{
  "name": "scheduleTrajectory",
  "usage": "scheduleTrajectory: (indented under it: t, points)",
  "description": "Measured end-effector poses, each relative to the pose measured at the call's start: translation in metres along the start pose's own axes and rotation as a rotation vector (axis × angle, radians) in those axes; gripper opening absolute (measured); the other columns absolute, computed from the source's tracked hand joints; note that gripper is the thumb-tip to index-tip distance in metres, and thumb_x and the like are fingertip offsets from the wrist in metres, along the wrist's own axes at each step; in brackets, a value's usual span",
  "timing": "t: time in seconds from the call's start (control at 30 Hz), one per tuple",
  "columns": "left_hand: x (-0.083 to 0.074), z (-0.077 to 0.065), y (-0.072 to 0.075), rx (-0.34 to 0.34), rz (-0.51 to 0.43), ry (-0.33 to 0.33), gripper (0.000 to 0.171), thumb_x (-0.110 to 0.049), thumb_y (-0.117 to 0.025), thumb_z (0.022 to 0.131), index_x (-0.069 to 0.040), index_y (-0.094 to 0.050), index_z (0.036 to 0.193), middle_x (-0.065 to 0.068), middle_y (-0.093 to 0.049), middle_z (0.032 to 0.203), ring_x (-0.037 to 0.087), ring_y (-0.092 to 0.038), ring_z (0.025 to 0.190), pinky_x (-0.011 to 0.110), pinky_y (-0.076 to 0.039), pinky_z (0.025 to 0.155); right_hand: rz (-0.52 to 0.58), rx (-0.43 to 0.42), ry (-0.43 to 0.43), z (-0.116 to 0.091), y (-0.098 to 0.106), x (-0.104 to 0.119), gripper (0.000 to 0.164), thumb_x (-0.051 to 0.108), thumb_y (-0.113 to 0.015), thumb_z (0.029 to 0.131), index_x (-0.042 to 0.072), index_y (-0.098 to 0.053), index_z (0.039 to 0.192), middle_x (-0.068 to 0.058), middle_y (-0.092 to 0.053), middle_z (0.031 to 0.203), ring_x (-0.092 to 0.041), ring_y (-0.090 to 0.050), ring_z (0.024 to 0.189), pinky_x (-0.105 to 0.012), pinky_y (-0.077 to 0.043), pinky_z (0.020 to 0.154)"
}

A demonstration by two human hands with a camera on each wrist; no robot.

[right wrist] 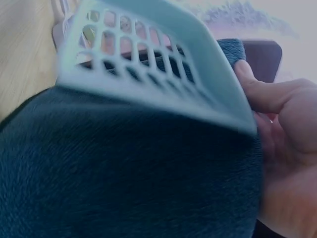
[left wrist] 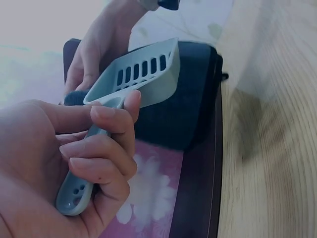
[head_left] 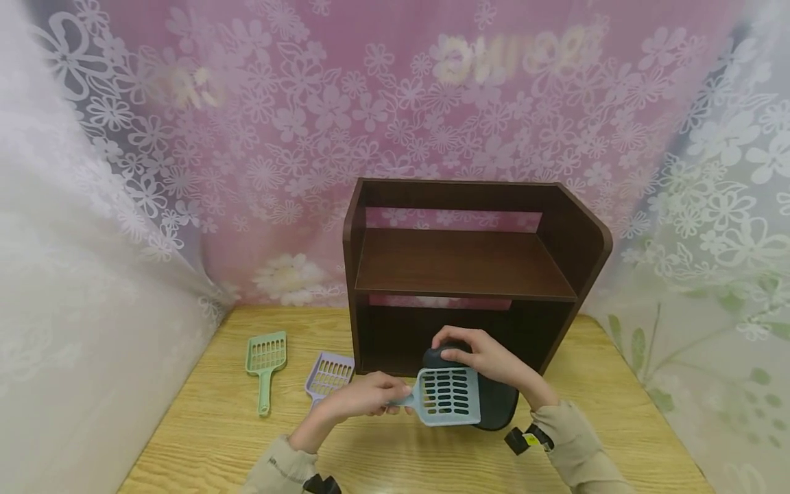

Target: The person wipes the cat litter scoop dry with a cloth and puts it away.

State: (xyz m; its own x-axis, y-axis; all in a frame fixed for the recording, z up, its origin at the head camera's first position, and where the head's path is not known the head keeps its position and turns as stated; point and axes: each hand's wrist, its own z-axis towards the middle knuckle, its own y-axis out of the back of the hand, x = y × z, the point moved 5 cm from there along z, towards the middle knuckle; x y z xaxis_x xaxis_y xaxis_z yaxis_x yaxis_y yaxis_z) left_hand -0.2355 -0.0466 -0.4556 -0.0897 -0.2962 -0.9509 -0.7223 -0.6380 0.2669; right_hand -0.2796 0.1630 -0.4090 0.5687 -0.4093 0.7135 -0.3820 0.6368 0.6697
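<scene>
Head cam: L hand (head_left: 373,396) grips blue scoop (head_left: 452,396), R hand (head_left: 486,353) dk item (head_left: 498,403).

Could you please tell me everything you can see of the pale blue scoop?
The pale blue scoop looks like smooth plastic: a squarish, shallow pan with raised walls, rows of oblong slots, and a slim handle with small marks near its end. The left hand grips the handle, holding it above the table, in front of the brown shelf. The pan overlaps a dark, fuzzy-looking item; whether they touch is unclear.

Pink floral curtain (head_left: 278,103) behind dark-brown shelf (head_left: 463,261), wood tabletop (head_left: 204,425)
</scene>
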Motion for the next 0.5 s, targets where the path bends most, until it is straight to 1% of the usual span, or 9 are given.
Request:
scheduleTrajectory:
  t: [0.03,0.13,0.2,0.27,0.37,0.43,0.5]
  points:
    - [-0.001,0.001,-0.001,0.007,0.003,-0.002,0.038,-0.027,-0.047,0.109,0.001,-0.072,0.104,0.0,-0.05,0.071,0.008,-0.024,0.051,0.02,-0.024,0.048,-0.013,0.018,0.023,0.003,-0.004,0.004,0.013,0.022,-0.059,0.104,0.021,-0.064,0.115,0.004,-0.065,0.113,-0.013,-0.058,0.102,-0.034,-0.048,0.092]
    - [-0.003,0.003,-0.005,0.016,0.008,-0.013,0.038,-0.025,-0.048,0.109,0.004,-0.071,0.098,0.0,-0.051,0.07,0.007,-0.024,0.049,0.019,-0.024,0.048,-0.075,0.074,0.086,0.009,-0.014,0.015,0.015,0.025,-0.059,0.103,0.023,-0.064,0.116,0.007,-0.065,0.111,-0.011,-0.055,0.097,-0.033,-0.048,0.088]
    - [-0.004,0.004,-0.009,0.024,0.0,-0.018,0.038,-0.024,-0.048,0.109,0.004,-0.069,0.093,-0.002,-0.054,0.071,0.007,-0.024,0.05,0.019,-0.025,0.049,-0.129,0.102,0.123,0.012,-0.02,0.023,0.015,0.027,-0.059,0.102,0.025,-0.065,0.116,0.009,-0.065,0.109,-0.009,-0.053,0.094,-0.032,-0.047,0.085]
    - [-0.005,0.005,-0.01,0.016,-0.01,-0.022,0.038,-0.024,-0.048,0.109,0.001,-0.068,0.089,-0.003,-0.057,0.073,0.007,-0.026,0.052,0.019,-0.026,0.05,-0.167,0.115,0.136,0.013,-0.022,0.028,0.016,0.029,-0.059,0.102,0.027,-0.065,0.117,0.011,-0.064,0.108,-0.008,-0.05,0.092,-0.031,-0.046,0.082]
    - [-0.005,0.004,-0.01,-0.017,-0.04,-0.019,0.038,-0.026,-0.049,0.109,0.001,-0.069,0.092,-0.003,-0.064,0.078,0.007,-0.03,0.055,0.019,-0.026,0.051,-0.166,0.093,0.128,0.013,-0.017,0.028,0.015,0.027,-0.059,0.102,0.027,-0.065,0.116,0.012,-0.064,0.108,-0.009,-0.051,0.093,-0.033,-0.046,0.083]
    - [-0.003,0.003,-0.008,-0.044,-0.053,-0.015,0.039,-0.028,-0.05,0.108,0.003,-0.071,0.097,-0.003,-0.066,0.081,0.007,-0.032,0.057,0.019,-0.026,0.051,-0.13,0.06,0.101,0.011,-0.01,0.023,0.014,0.025,-0.059,0.102,0.027,-0.065,0.115,0.011,-0.065,0.109,-0.009,-0.054,0.096,-0.033,-0.048,0.085]
    - [-0.001,0.002,-0.004,-0.075,-0.062,-0.012,0.039,-0.028,-0.05,0.108,0.002,-0.073,0.104,0.0,-0.069,0.085,0.007,-0.034,0.058,0.018,-0.025,0.05,-0.094,0.022,0.075,0.009,-0.004,0.015,0.013,0.022,-0.059,0.103,0.026,-0.064,0.114,0.009,-0.065,0.111,-0.01,-0.057,0.099,-0.033,-0.049,0.088]
